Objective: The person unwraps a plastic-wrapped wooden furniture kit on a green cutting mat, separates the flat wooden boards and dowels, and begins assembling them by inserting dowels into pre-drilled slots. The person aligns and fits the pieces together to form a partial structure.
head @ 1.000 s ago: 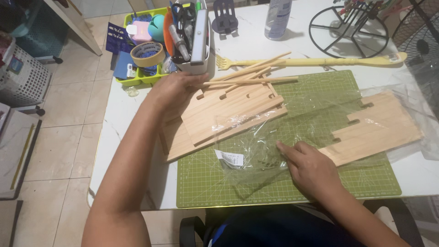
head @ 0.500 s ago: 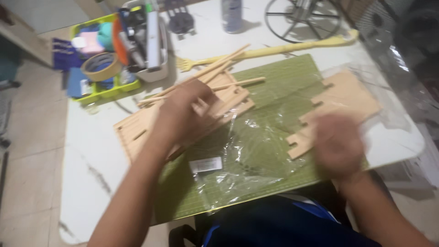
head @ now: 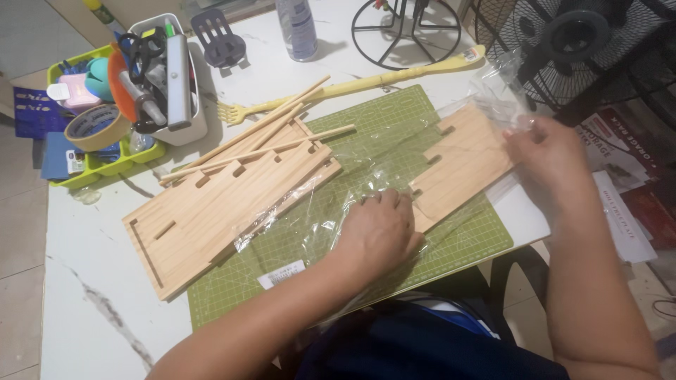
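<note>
Fingers of left hand (head: 377, 232), moved off stacked boards (head: 225, 204), press plastic bag (head: 338, 204); right hand (head: 549, 158) pinches it.

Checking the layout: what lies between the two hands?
In the head view, a notched wooden panel inside a clear plastic bag spans from left hand to right hand.

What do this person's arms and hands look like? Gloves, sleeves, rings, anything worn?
Both forearms are bare, with no sleeve in view. The left hand and the right hand wear no gloves, and I see no ring, watch or bracelet. Only dark blue clothing shows, low at the body.
</note>
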